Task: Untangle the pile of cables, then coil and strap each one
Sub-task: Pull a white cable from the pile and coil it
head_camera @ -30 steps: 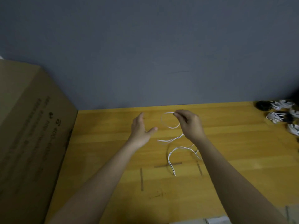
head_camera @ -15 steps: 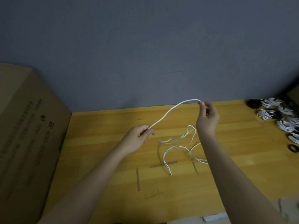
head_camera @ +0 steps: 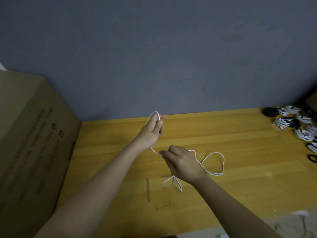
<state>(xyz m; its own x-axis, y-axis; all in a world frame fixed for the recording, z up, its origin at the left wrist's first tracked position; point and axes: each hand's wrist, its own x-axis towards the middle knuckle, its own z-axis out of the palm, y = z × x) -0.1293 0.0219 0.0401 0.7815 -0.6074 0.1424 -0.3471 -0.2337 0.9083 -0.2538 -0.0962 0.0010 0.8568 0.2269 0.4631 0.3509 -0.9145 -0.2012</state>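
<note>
Two hands on one white cable (head_camera: 213, 163), mid-frame over the bench (head_camera: 223, 134). Left hand (head_camera: 151, 133) raised near the bench's far edge, fingers curled round a small loop of cable poking above the knuckles. From its underside, a short run of cable down to the right hand (head_camera: 181, 163), lower and closer, fingertips pinching the strand at its left side. Past the right hand, slack lying loose on the wood: one open loop just right of the wrist, a smaller fold below it, ending near a strip of tape (head_camera: 148, 189) stuck to the bench. Far right of the frame, finished bundles (head_camera: 291, 124), white and black, grouped along the bench edge. Left side, a large cardboard box (head_camera: 34, 143) with printed text, standing against the bench. Behind everything, a plain grey-blue wall (head_camera: 171, 48).
</note>
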